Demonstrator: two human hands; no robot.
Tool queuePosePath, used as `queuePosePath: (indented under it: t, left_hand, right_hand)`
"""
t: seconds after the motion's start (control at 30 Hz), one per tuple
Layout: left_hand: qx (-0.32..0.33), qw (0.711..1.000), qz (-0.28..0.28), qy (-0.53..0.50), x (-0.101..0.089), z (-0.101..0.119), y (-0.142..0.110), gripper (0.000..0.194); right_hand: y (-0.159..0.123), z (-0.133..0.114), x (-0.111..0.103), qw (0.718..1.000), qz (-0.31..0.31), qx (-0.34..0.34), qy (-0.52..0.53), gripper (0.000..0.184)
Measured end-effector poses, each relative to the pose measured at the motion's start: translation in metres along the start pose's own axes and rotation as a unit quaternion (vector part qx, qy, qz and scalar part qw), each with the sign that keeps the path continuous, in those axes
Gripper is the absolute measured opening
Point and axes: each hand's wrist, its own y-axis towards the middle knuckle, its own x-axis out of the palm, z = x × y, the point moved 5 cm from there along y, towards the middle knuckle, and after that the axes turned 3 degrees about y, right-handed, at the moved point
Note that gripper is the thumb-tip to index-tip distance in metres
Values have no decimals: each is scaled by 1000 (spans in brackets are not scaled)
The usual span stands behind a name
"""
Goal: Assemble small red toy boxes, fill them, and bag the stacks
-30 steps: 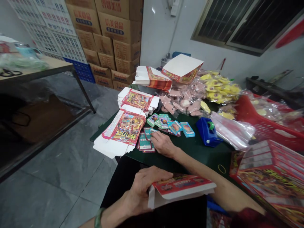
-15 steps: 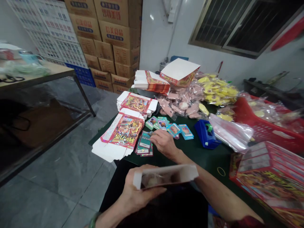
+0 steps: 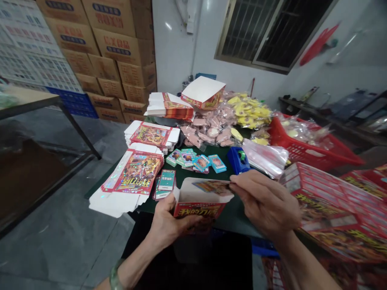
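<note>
My left hand [image 3: 167,223] grips a small red printed box [image 3: 198,211] by its left side, the thumb across the front. The box's top is open, with its white inner wall and flap facing me. My right hand [image 3: 269,201] is closed, pinching the right end of a colourful card [image 3: 213,187] that lies across the box's mouth. Just beyond the box lie dark green cards [image 3: 166,180] in a small pile. Further back are green-edged cards [image 3: 184,157] and blue cards [image 3: 217,163] in loose stacks.
Flat unfolded cartons [image 3: 133,171] lie left on the green table, with more stacks behind. Bagged pink pieces [image 3: 208,131] and yellow pieces [image 3: 249,110] are heaped at the back. To the right are a blue tape dispenser [image 3: 237,160], a red basket [image 3: 314,151] and filled boxes [image 3: 329,213].
My right hand has moved from the dark green cards to the box's right side, now with a card at the opening. My left hand has tilted the box upright. The view has swung right.
</note>
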Motion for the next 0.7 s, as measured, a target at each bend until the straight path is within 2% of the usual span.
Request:
queuePosePath:
  t: [0.1, 0.2, 0.37, 0.5, 0.63, 0.7]
  left_hand:
    - [28, 999, -12, 24, 9, 1, 1, 33]
    - [43, 998, -2, 48, 13, 2, 4, 32]
    - [31, 999, -8, 21, 16, 1, 9, 32]
    - [48, 996, -26, 68, 18, 3, 9, 32]
    - [89, 989, -49, 106, 23, 8, 8, 32]
    - [107, 987, -49, 112, 25, 9, 9, 31]
  right_hand:
    - [-7, 0, 0, 999, -1, -6, -31, 46]
    - [-10, -5, 4, 1000, -20, 6, -16, 48]
    - [-13, -8, 3, 994, -13, 82, 65, 34]
    - [-12, -1, 2, 990, -4, 122, 75, 27]
    - [-17, -5, 7, 995, 49, 78, 36, 31]
    - [-23, -12, 15, 997, 51, 57, 9, 24]
